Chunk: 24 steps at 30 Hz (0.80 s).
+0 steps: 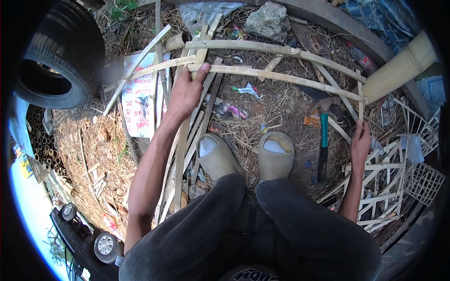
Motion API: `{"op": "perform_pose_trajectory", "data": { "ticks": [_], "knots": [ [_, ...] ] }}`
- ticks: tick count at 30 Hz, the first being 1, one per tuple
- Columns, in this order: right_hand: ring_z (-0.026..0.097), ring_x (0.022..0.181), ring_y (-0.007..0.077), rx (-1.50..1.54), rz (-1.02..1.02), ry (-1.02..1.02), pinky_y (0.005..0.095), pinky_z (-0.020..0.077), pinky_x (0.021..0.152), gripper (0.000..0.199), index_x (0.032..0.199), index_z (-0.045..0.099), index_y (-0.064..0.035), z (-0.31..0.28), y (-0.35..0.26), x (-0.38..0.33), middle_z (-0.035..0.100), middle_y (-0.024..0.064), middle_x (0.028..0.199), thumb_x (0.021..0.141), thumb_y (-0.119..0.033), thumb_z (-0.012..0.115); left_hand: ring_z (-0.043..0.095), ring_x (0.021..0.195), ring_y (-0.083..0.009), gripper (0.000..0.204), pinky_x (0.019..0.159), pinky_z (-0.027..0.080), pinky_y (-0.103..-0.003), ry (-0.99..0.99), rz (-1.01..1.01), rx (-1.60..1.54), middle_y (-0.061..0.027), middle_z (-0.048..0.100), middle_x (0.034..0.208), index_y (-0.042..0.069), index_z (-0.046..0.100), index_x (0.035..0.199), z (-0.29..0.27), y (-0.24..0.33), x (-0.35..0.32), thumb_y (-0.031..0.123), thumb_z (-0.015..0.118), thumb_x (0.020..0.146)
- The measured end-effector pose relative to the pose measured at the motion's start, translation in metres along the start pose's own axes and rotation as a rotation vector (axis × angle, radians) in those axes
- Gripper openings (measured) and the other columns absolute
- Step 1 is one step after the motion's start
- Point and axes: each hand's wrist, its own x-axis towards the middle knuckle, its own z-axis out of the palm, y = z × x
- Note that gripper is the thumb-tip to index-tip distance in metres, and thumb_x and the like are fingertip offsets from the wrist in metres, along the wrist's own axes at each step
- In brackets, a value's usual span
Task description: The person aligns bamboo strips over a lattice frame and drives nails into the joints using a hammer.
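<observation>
Two long split-bamboo strips run side by side across the ground before me, the farther strip [243, 45] and the nearer strip [281, 79]. An upright bamboo piece [200, 55] crosses them at the left, and a short thin bamboo slat [360, 110] crosses at the right. My left hand [186, 96] is closed around the left crossing, its thumb pressed on the nearer strip. My right hand [360, 143] pinches the lower end of the short slat. A hammer [323, 140] with a teal handle lies between my right foot and right hand.
Loose bamboo strips [180, 164] lie below my left hand. A tyre [65, 51] stands at far left, a stone [267, 22] at the back. A thick bamboo pole [403, 68] slants in at right, above a heap of bamboo lattice [386, 187]. Straw and litter cover the soil.
</observation>
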Motion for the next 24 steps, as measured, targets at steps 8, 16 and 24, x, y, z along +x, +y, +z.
{"op": "perform_pose_trajectory", "data": {
  "ticks": [8, 16, 24],
  "knots": [
    [0.053, 0.076, 0.0317, 0.028, -0.043, -0.004, 0.0372, 0.0472, 0.074, 0.041, 0.125, 0.059, 0.0015, 0.008, 0.014, 0.009, 0.063, 0.0215, 0.09, 0.111, -0.036, 0.049, 0.058, 0.077, -0.0167, 0.069, 0.071, 0.049, -0.034, -0.127, -0.187, -0.342, -0.0099, 0.065, 0.088, -0.006, 0.066, 0.111, 0.014, -0.024, -0.011, 0.061, 0.048, 0.106],
    [0.063, 0.103, 0.037, 0.078, 0.115, -0.118, 0.0436, 0.0482, 0.091, 0.047, 0.128, 0.059, 0.0056, 0.025, 0.002, 0.002, 0.067, 0.0266, 0.113, 0.108, -0.037, 0.056, 0.061, 0.098, -0.0313, 0.038, 0.083, 0.051, -0.044, 0.099, 0.472, 0.598, -0.0173, 0.062, 0.108, -0.001, 0.061, 0.116, -0.045, -0.096, -0.024, 0.035, 0.059, 0.103],
    [0.056, 0.108, 0.0394, 0.258, -0.591, -0.074, 0.0492, 0.0452, 0.095, 0.029, 0.118, 0.057, 0.0039, 0.074, -0.155, -0.07, 0.055, 0.0209, 0.113, 0.097, -0.014, 0.068, 0.056, 0.096, -0.0479, 0.025, 0.079, 0.043, -0.056, 0.293, 0.458, 0.605, -0.0258, 0.058, 0.102, 0.0, 0.054, 0.115, 0.031, -0.074, -0.048, 0.02, 0.06, 0.102]
  ]
}}
